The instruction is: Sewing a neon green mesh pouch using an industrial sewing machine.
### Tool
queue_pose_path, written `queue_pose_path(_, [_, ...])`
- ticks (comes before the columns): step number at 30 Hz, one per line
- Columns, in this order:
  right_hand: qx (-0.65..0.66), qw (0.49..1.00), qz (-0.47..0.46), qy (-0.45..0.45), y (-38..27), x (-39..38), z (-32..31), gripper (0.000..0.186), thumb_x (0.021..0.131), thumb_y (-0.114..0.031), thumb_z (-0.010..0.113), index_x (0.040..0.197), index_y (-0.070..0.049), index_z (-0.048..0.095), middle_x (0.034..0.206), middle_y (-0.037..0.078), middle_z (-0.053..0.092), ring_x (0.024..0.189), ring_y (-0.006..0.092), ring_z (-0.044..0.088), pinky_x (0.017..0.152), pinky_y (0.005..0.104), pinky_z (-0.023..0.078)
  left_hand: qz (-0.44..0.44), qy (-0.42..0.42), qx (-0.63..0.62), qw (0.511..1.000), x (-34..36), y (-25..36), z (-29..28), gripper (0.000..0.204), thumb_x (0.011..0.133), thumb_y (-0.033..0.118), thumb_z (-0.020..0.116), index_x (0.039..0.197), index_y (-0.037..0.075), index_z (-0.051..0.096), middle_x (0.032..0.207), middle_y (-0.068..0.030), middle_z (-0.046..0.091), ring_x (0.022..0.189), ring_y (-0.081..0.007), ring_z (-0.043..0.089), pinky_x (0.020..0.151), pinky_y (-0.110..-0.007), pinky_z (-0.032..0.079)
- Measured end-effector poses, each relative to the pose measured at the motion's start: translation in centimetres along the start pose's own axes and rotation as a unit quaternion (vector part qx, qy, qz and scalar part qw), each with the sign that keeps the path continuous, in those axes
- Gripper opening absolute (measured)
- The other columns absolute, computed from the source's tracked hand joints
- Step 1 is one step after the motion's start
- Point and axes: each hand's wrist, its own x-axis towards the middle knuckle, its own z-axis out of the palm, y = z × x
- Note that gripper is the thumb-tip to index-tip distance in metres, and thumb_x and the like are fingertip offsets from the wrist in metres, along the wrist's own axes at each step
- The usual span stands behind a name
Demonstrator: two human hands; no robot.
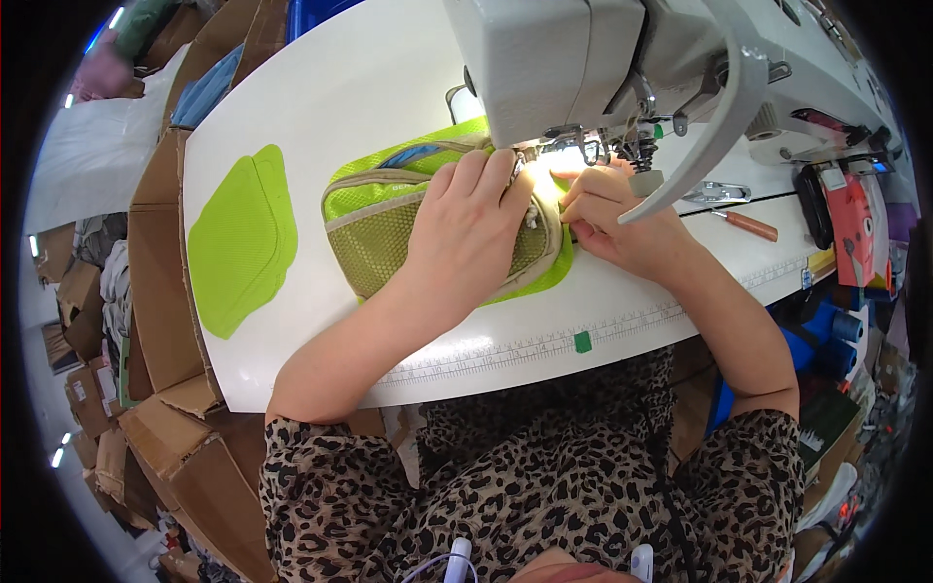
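Keep the lime-green and olive mesh fabric pouch (pixel 379 243) flat on the white tabletop (pixel 316 316) beneath the white metal sewing machine (pixel 539 73), steadying with the left hand (pixel 465 228) laid across (grip unclear, tips hidden) and guiding evenly with the right hand (pixel 617 216) pinched on the right edge, well clear of moving parts. Count one pouch, one machine, two overlapping lime-green fabric panels (pixel 238 248), one brown-handled metal tool (pixel 750 225).

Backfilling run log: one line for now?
left hand: on green pouch; right hand: at pouch edge; sewing machine: near hands; green pieces: at left
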Motion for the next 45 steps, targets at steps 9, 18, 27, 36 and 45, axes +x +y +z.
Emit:
queue_pose_path(9, [-0.025, 0.999, 0.012, -0.028, -0.4, 0.4, -0.2, 0.015, 0.076, -0.008, 0.074, 0.086, -0.010, 0.063, 0.093, 0.000, 0.061, 0.094, 0.0214, 0.062, 0.083, 0.0398, 0.043, -0.034, -0.031, -0.095, 0.994, 0.2, -1.2, 0.4, 0.040, 0.072, 0.001, 0.062, 0.111, 0.006, 0.066, 0.114, -0.0117, 0.059, 0.112, -0.0302, 0.056, 0.096, -0.043, 0.048])
queue_pose_path(18, [-0.025, 0.998, 0.061, -0.024, -0.1, 0.1, 0.8, 0.019, 0.073, -0.003, 0.075, 0.088, -0.009, 0.066, 0.097, 0.000, 0.066, 0.107, 0.0229, 0.063, 0.096, 0.0390, 0.041, 0.011, 0.018, -0.052, 0.998, 0.4, -2.1, 1.1, 0.029, 0.077, 0.007, 0.060, 0.105, 0.003, 0.067, 0.111, -0.0108, 0.062, 0.105, -0.0266, 0.059, 0.089, -0.039, 0.050])
queue_pose_path(27, [-0.017, 0.999, 0.040, -0.016, 0.5, 0.4, 0.7, 0.014, 0.078, -0.002, 0.073, 0.085, -0.010, 0.064, 0.094, -0.002, 0.064, 0.107, 0.0199, 0.066, 0.095, 0.0399, 0.042, 0.007, 0.020, -0.055, 0.998, 1.0, -2.3, 1.4, 0.034, 0.077, 0.003, 0.059, 0.109, 0.004, 0.070, 0.114, -0.0112, 0.062, 0.106, -0.0272, 0.060, 0.090, -0.039, 0.050])
queue_pose_path(36, [-0.014, 0.996, 0.084, -0.019, 0.8, 0.1, 1.1, 0.013, 0.078, -0.002, 0.072, 0.087, -0.009, 0.065, 0.095, -0.001, 0.066, 0.103, 0.0188, 0.065, 0.095, 0.0376, 0.043, -0.018, -0.013, -0.060, 0.998, 0.9, -2.2, 1.4, 0.047, 0.072, -0.002, 0.060, 0.117, 0.008, 0.069, 0.117, -0.0101, 0.060, 0.113, -0.0285, 0.057, 0.097, -0.041, 0.049])
queue_pose_path(45, [-0.035, 0.999, 0.015, 0.015, 1.8, 0.3, 0.5, 0.007, 0.085, -0.014, 0.069, 0.088, -0.011, 0.064, 0.089, -0.002, 0.062, 0.087, 0.0209, 0.061, 0.090, 0.0406, 0.045, 0.005, 0.008, -0.044, 0.999, 1.4, -1.6, 1.6, 0.030, 0.077, 0.004, 0.060, 0.105, 0.004, 0.070, 0.116, -0.0140, 0.062, 0.107, -0.0290, 0.060, 0.091, -0.040, 0.050])
